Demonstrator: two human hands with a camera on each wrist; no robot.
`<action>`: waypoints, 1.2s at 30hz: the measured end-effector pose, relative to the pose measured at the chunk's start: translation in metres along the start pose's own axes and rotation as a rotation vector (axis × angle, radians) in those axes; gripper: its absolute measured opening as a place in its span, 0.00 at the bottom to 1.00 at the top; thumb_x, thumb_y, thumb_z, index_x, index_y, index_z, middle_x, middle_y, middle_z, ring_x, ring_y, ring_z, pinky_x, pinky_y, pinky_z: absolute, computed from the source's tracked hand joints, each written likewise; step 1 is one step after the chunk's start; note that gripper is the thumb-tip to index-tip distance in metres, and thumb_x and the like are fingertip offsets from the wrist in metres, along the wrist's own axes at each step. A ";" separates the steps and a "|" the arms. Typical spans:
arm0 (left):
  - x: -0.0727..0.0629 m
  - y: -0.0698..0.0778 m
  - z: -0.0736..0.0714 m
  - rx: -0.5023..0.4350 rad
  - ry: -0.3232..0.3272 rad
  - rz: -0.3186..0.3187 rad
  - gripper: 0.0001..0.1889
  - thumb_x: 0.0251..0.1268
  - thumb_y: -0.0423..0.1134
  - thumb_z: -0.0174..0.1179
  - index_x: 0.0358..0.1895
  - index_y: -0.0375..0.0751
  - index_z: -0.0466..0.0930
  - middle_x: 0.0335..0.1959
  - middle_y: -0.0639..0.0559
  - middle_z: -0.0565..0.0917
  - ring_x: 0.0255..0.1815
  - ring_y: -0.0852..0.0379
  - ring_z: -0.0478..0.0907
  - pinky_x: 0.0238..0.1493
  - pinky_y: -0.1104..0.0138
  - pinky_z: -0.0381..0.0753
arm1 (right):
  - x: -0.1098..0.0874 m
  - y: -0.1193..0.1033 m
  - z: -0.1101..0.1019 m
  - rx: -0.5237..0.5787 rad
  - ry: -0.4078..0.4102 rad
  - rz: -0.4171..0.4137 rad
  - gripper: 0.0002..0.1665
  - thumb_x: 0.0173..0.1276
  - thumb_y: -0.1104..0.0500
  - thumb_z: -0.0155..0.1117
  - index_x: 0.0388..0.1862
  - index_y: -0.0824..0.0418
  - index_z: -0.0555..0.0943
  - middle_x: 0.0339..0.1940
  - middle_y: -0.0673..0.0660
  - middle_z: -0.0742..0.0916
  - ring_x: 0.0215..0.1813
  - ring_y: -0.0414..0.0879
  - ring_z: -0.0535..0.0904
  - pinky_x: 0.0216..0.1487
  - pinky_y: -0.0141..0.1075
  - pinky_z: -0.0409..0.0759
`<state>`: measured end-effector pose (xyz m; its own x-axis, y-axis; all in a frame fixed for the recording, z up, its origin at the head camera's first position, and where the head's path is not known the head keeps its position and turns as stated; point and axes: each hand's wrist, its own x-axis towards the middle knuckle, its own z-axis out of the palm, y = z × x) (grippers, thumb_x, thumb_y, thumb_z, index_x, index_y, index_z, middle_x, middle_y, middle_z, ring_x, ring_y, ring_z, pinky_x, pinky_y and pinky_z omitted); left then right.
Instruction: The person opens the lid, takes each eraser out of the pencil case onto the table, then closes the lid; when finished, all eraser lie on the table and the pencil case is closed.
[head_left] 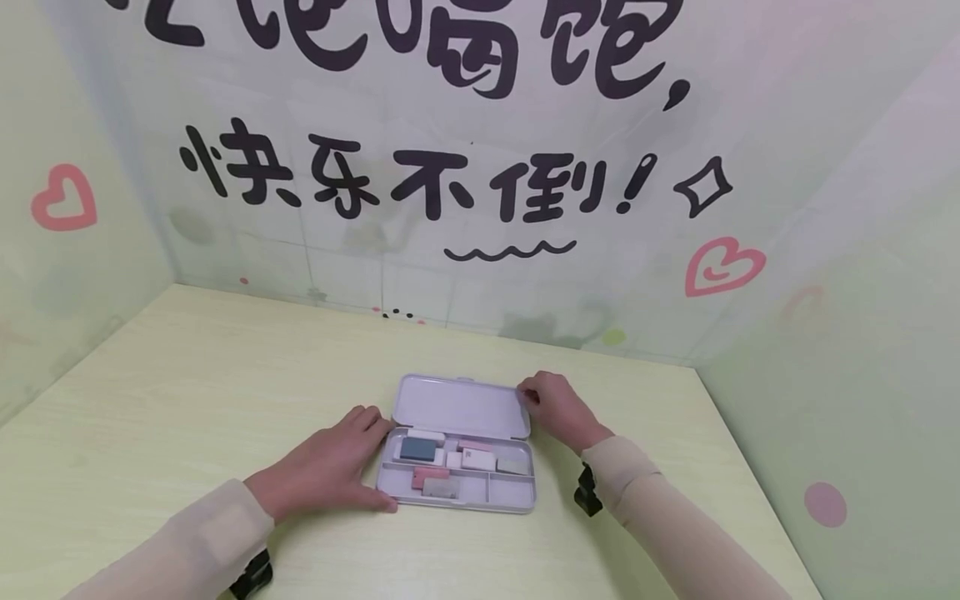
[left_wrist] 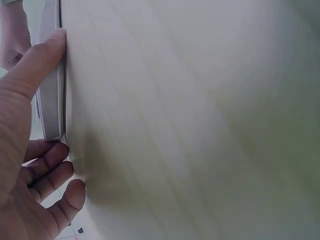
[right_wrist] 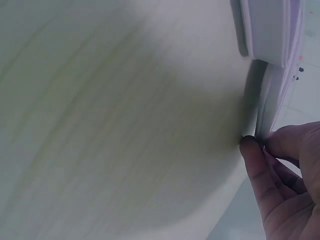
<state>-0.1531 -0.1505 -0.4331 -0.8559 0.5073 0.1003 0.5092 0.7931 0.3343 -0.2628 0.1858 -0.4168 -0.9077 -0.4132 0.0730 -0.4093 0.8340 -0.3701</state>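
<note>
My left hand point(head_left: 330, 467), fingers relaxed rather than gripping, braces the left end of an open pale case point(head_left: 512, 492) on the table point(head_left: 225, 358); my right hand point(head_left: 558, 408) pinches the far right corner of its lid point(head_left: 459, 408), folded back towards the wall point(head_left: 420, 279). To handle the lid well, I judge that a light pinch, wrist level, with the left hand bracing the base against sliding, should spare the hinge from twisting. Small blocks lie in the 3 compartments' left and rear parts: a dark blue block point(head_left: 417, 450) at rear left; a white block point(head_left: 478, 459) at rear centre right; a grey block point(head_left: 441, 488) overlapping a pink block point(head_left: 422, 477) at front left; these might obstruct the lid, though I cannot tell whether any rises above the rim.
</note>
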 end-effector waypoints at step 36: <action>0.009 0.006 -0.004 -0.045 -0.100 -0.011 0.62 0.48 0.69 0.76 0.80 0.31 0.61 0.83 0.37 0.63 0.82 0.36 0.63 0.77 0.45 0.72 | -0.010 0.003 0.001 0.020 -0.004 -0.019 0.07 0.72 0.68 0.66 0.32 0.62 0.81 0.33 0.57 0.85 0.37 0.44 0.79 0.42 0.37 0.86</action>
<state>-0.1582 -0.1425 -0.4268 -0.8469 0.5317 0.0037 0.4937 0.7837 0.3770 -0.2551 0.1922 -0.4202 -0.8996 -0.4299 0.0765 -0.4242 0.8187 -0.3870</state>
